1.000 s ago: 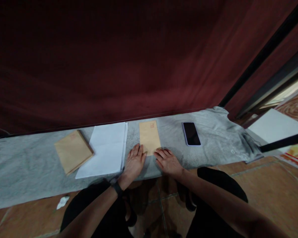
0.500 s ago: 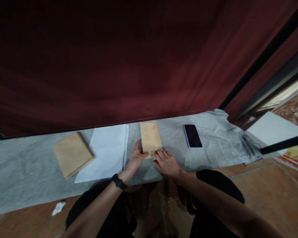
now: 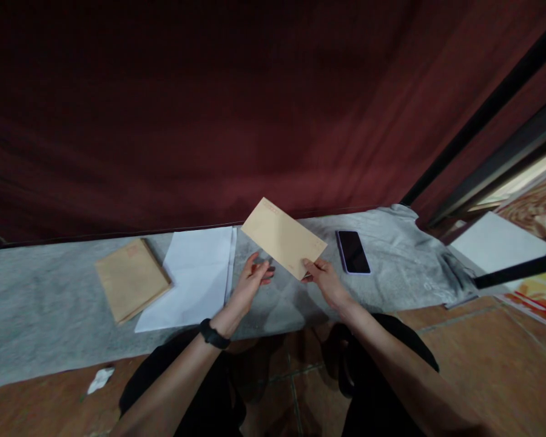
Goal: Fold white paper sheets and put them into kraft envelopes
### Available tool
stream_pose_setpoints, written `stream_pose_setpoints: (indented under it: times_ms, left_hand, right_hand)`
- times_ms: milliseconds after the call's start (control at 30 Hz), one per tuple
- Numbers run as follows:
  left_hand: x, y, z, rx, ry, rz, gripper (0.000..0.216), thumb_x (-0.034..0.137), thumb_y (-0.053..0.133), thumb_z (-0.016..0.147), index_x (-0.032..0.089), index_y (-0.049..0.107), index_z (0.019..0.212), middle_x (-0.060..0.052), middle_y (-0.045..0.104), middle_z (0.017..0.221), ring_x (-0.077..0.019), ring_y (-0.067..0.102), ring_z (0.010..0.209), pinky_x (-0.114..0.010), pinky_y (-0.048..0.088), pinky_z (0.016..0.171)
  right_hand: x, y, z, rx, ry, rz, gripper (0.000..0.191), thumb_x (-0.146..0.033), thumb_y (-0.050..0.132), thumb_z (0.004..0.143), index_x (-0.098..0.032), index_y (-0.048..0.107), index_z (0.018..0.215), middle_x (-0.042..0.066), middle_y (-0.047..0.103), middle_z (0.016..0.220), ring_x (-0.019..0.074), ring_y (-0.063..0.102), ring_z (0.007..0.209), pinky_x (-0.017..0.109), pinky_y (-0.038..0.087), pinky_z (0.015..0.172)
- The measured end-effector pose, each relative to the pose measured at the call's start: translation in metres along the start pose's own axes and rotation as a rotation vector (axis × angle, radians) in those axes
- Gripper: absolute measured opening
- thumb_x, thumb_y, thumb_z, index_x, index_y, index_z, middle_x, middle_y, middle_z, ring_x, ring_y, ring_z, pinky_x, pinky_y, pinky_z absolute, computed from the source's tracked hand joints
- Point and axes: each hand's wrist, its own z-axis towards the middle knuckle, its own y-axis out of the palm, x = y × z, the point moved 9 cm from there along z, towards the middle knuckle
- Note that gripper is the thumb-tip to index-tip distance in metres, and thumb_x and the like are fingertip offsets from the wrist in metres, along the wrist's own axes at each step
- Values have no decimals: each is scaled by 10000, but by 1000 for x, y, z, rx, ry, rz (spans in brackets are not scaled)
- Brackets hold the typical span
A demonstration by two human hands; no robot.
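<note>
A brown paper envelope [image 3: 282, 235] with small reddish print hangs slanted above the grey cloth [image 3: 273, 312]. My right hand [image 3: 324, 278] pinches its lower right corner, thumb on top and fingers underneath. My left hand [image 3: 253, 278] is just left of the envelope and below it, fingers apart, with nothing in it. To the left lie white paper sheets [image 3: 193, 273]. A stack of similar brown envelopes [image 3: 131, 276] overlaps their left edge. On the right, a phone [image 3: 353, 252] with a dark screen and a pale purple edge lies on the cloth.
A dark red curtain [image 3: 255, 121] rises right behind the cloth-covered surface. Black poles [image 3: 482, 115] stand at the right, near a white board [image 3: 500, 243]. A crumpled white tissue [image 3: 101, 380] lies on the tiled floor [image 3: 482, 358].
The envelope has been lifted off the cloth and turned from upright to slanted. My right hand now grips its corner and has moved slightly right; my left hand has come away from it.
</note>
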Motion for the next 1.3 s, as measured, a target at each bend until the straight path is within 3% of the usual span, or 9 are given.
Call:
stream_pose_setpoints:
  times_ms: [167,367,567,633,733,867,1033,1133,1300]
  left_hand:
    - [-15,-25,17,132,-108,-329,327,315,811,771,201,608,1001,-6,706,866,-110,678,693,-237,545,668]
    - [-13,-62,32,365,-42,-188,457,144,804,605,200,623,1021,27,697,774,-114,641,608,-207,441,527]
    - [-7,-43,30,216,94,21,462,224,807,581,167,645,1009,3,718,780,-133,637,605,-218,431,523]
    - [-11,-39,28,193,82,53,498,225,807,586,169,623,1045,8,712,760,-136,633,586,-219,436,517]
    - [-16,-35,26,171,59,91,586,201,808,603,173,586,1145,30,687,724,-130,611,535,-219,437,494]
    - [-11,-34,26,177,76,88,667,156,807,639,187,555,1256,51,662,710,-127,616,544,-216,455,498]
    - [6,-43,34,254,99,-80,649,180,851,690,227,550,1263,48,671,772,-112,656,628,-196,493,563]
    - [0,-30,36,165,-3,-241,502,307,818,795,226,550,1212,-9,723,866,-141,716,764,-242,558,700]
    - [-31,35,3,-258,-176,-151,520,347,881,725,181,630,1148,-97,758,1002,-212,735,903,-326,572,816]
  right_hand:
    - [27,6,-7,-143,248,194,353,-537,732,807,-186,705,837,49,737,750,171,662,600,279,560,547]
    - [36,-14,-1,-98,310,101,167,-316,721,760,-221,654,880,-7,694,715,141,616,568,225,476,485]
    - [41,-44,7,57,182,-308,79,-281,572,847,-232,554,788,-64,558,586,114,520,460,226,382,460]
    - [40,-53,11,104,141,-408,36,-258,572,845,-226,586,839,-50,580,619,133,552,506,242,408,500]
    - [37,-65,18,184,108,-443,162,-224,614,809,-220,631,971,-8,641,727,180,625,664,280,474,605]
    - [44,-65,18,182,185,-253,181,-231,662,769,-223,655,949,2,658,723,195,648,695,287,505,617]
    - [51,-41,2,26,322,192,189,-314,751,741,-212,679,883,19,718,728,174,674,609,253,513,522]
    - [52,-25,-8,15,372,489,293,-310,840,683,-213,690,914,26,757,805,184,715,681,280,579,625]
    - [56,3,-22,28,382,653,370,-306,884,654,-210,699,959,36,775,933,193,737,816,313,602,752]
